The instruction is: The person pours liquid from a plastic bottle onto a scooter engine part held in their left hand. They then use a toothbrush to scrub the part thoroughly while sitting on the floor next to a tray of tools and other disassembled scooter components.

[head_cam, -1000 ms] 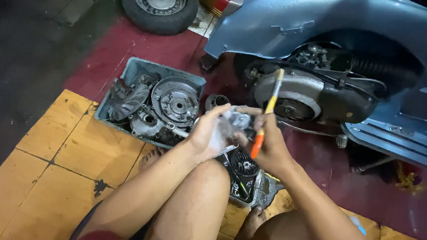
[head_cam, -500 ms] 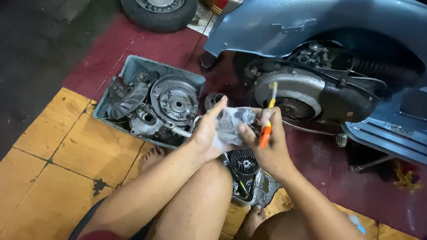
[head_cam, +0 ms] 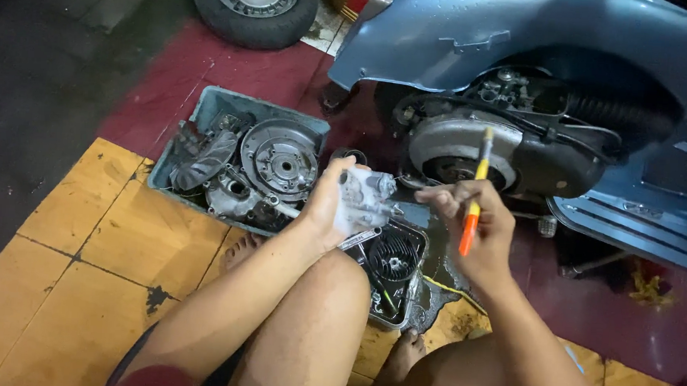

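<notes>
My left hand (head_cam: 329,204) grips a small grey metal engine part (head_cam: 366,202), like a carburettor, held up over my knee. My right hand (head_cam: 477,226) holds an orange and yellow brush (head_cam: 473,199) upright, a little to the right of the part and apart from it. Below both hands a dark metal tray (head_cam: 400,311) with a finned black part and liquid in it lies on the floor.
A blue-grey tub (head_cam: 208,106) with a flywheel and other engine pieces stands at the left. A blue scooter (head_cam: 520,38) with its engine (head_cam: 469,144) uncovered is at the back right. A loose wheel (head_cam: 255,4) lies at the top. My bare feet rest on yellow tiles.
My right hand has drawn the brush away from the metal part to the right. My left hand has kept the part in about the same place.
</notes>
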